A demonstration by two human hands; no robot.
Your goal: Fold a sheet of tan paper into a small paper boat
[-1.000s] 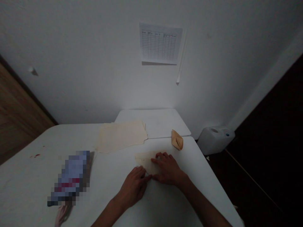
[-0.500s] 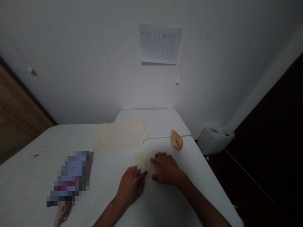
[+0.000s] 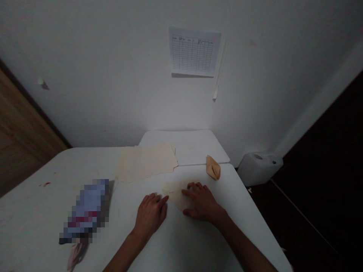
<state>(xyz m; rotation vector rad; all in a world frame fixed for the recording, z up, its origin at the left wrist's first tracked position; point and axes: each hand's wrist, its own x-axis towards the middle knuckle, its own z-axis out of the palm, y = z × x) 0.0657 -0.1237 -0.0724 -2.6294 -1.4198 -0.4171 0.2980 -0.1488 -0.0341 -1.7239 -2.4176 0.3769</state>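
Note:
A small cream paper piece (image 3: 173, 190), partly folded, lies on the white table (image 3: 198, 241). My right hand (image 3: 200, 202) lies flat on its right part, fingers stretched out and pressing it down. My left hand (image 3: 150, 213) rests flat on the table just left of the paper, its fingertips at the paper's left edge. Neither hand holds anything. A folded tan paper shape (image 3: 213, 167) stands behind my right hand, near the table's far edge.
A stack of cream sheets (image 3: 146, 161) lies at the back centre. A blurred-out object (image 3: 86, 211) sits at the left, with something pinkish (image 3: 75, 255) below it. A second white table (image 3: 184, 145) abuts behind. A white canister (image 3: 259, 164) stands on the floor at right.
My left hand has slid left and back along the paper's lower edge, ending beside its left corner. My right hand has stayed pressed on the paper.

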